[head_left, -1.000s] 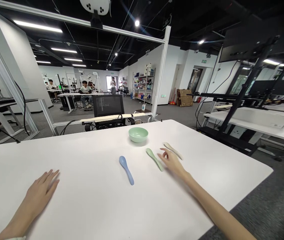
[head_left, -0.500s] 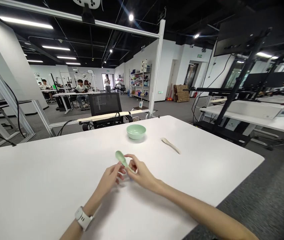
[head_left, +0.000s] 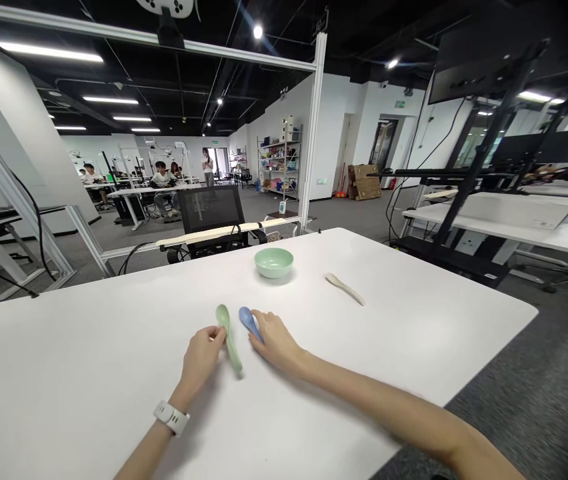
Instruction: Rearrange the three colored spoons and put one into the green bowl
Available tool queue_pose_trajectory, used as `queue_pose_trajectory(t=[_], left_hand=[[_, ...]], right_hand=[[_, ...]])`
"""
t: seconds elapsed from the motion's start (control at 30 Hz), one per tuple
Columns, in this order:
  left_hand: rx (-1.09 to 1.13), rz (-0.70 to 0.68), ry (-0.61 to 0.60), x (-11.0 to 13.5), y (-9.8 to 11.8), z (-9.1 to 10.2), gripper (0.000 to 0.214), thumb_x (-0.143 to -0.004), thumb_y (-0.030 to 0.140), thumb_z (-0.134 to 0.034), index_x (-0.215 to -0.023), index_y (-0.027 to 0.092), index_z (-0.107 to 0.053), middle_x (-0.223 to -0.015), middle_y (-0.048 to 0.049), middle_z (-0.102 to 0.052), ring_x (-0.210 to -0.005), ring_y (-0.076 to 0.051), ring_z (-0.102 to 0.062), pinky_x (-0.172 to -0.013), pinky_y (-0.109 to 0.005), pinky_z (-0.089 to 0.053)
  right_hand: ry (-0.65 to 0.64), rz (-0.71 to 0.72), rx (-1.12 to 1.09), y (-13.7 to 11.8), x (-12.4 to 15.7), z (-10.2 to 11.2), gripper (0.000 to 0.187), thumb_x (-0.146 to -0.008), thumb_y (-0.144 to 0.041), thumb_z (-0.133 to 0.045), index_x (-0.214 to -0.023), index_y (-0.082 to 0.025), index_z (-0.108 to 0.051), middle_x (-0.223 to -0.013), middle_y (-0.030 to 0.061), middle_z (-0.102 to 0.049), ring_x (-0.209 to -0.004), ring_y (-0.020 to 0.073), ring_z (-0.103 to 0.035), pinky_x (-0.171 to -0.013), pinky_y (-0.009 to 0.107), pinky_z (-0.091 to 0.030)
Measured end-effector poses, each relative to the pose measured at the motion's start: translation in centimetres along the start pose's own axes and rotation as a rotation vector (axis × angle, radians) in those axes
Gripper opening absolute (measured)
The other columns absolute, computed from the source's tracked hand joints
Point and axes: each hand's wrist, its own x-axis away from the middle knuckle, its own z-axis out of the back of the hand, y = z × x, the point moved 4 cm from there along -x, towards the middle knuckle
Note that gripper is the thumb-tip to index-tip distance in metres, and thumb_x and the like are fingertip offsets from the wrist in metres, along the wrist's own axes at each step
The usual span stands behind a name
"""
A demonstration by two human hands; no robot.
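In the head view my left hand (head_left: 204, 353), with a pale watch strap at the wrist, pinches a green spoon (head_left: 232, 347) by its neck. The bowl of that spoon points away from me, and its handle end slants down toward me. Just right of it is a blue spoon (head_left: 249, 320). My right hand (head_left: 278, 343) is closed around the blue spoon, thumb on the near side and fingers on the far side; its handle is hidden under the palm. Farther back stands a green bowl (head_left: 274, 265). A beige spoon (head_left: 345, 289) lies to the right of the bowl.
The white table (head_left: 89, 360) carries all of these. Past its far edge are a metal frame (head_left: 314, 133) and a black chair (head_left: 213, 210). At the right, beyond the table edge, a dark stand (head_left: 484, 147) rises. Several people sit or stand in the background.
The green spoon, held by both hands before, is now in my left hand alone, moved left and toward me. My right hand has let go of it and closed on the blue spoon.
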Motion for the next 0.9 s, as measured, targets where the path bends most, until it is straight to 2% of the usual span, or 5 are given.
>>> queue_pose_trajectory(t=[0.17,0.37,0.5,0.63,0.9], left_hand=[[-0.196,0.029,-0.032,-0.2,1.4,-1.9,0.032,-0.087,0.042,-0.046,-0.064,0.024,-0.06,-0.073,-0.0052,-0.074,-0.073,-0.023,-0.066,-0.068,-0.033,-0.038],[-0.352,0.05,-0.046,-1.4,3.4,-3.7,0.029,-0.091,0.036,-0.046,-0.073,0.022,-0.065,-0.083,-0.0093,-0.079,-0.079,-0.024,-0.071,-0.069,-0.033,-0.04],[-0.405,0.044,-0.057,-1.8,4.1,-5.0,0.031,-0.095,0.034,-0.044,-0.085,0.019,-0.07,-0.095,-0.0128,-0.082,-0.087,-0.025,-0.073,-0.072,-0.033,-0.042],[-0.436,0.019,-0.061,-1.8,4.2,-5.5,0.035,-0.097,0.034,-0.043,-0.092,0.017,-0.073,-0.104,-0.0149,-0.082,-0.093,-0.025,-0.073,-0.074,-0.033,-0.042],[-0.442,-0.015,-0.084,-1.7,3.8,-5.9,0.04,-0.098,0.035,-0.04,-0.097,0.017,-0.075,-0.097,-0.0119,-0.082,-0.087,-0.023,-0.073,-0.072,-0.033,-0.041]], right_hand=[[0.029,-0.071,-0.087,2.9,-0.6,1.4,0.044,-0.095,-0.013,-0.057,-0.139,-0.018,-0.058,-0.092,0.0052,-0.067,-0.085,0.0208,-0.061,-0.08,0.03,-0.045],[0.115,-0.133,-0.089,9.6,0.0,5.4,0.045,-0.092,-0.019,-0.057,-0.138,-0.018,-0.057,-0.085,0.0013,-0.063,-0.078,0.02,-0.058,-0.075,0.03,-0.044],[0.128,-0.183,-0.119,12.6,1.1,6.4,0.047,-0.09,-0.023,-0.056,-0.136,-0.017,-0.057,-0.081,-0.0012,-0.059,-0.073,0.019,-0.056,-0.073,0.031,-0.043],[0.13,-0.196,-0.18,13.5,1.5,5.9,0.049,-0.09,-0.028,-0.055,-0.137,-0.016,-0.055,-0.077,-0.004,-0.054,-0.07,0.018,-0.054,-0.07,0.03,-0.043],[0.146,-0.19,-0.215,14.0,1.2,5.4,0.049,-0.089,-0.03,-0.055,-0.136,-0.018,-0.055,-0.075,-0.0053,-0.053,-0.069,0.0175,-0.053,-0.069,0.03,-0.042]])
